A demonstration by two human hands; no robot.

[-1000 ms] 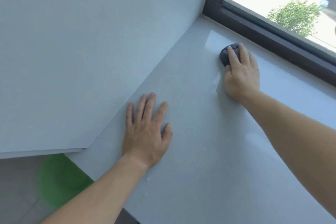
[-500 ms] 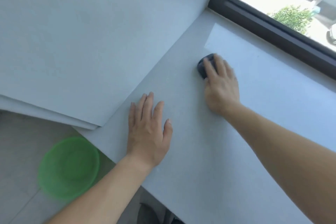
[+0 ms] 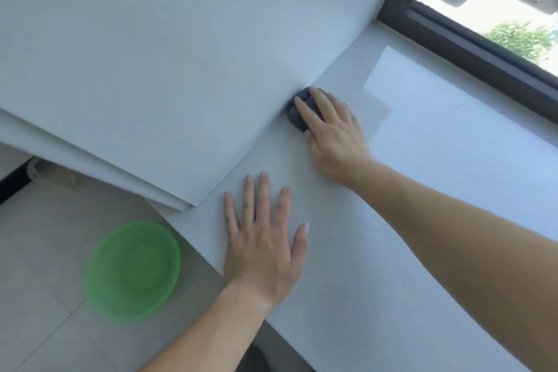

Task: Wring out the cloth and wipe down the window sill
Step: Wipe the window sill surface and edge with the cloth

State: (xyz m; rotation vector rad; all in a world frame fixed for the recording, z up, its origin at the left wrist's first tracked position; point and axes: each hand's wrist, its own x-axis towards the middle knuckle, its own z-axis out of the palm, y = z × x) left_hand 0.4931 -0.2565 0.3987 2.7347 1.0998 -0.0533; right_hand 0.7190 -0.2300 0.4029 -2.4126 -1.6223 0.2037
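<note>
Green basin [image 3: 133, 272] sits on the floor tiles, lower left of frame; blurred, so contents can't be read. Nothing is over it now, so I judge the wringing step done.

Left hand [image 3: 262, 238], centre-bottom: flat on the window sill [image 3: 437, 190], fingers straight and spread, holding nothing. Looks like a brace only.

Cloth [image 3: 297, 113], just above centre: dark grey, bunched into a wad, lying on the sill and touching the white wall [image 3: 151, 54] where wall and sill meet.

Right hand [image 3: 335, 133], just right of the cloth: fingers extended over the wad, pressing it down onto the sill. Thumb is hidden, so I can't tell whether it pinches underneath.

Status: wiping phase, working the wall-side edge. No clear wet trail or dirt line shows on the sill, so how much of it is covered can't be read off the surface. The bright patch centre-right looks like window light rather than moisture.

Left, as I judge it: the wide stretch at right and the strip along the dark window frame [image 3: 471, 36], upper right.
</note>
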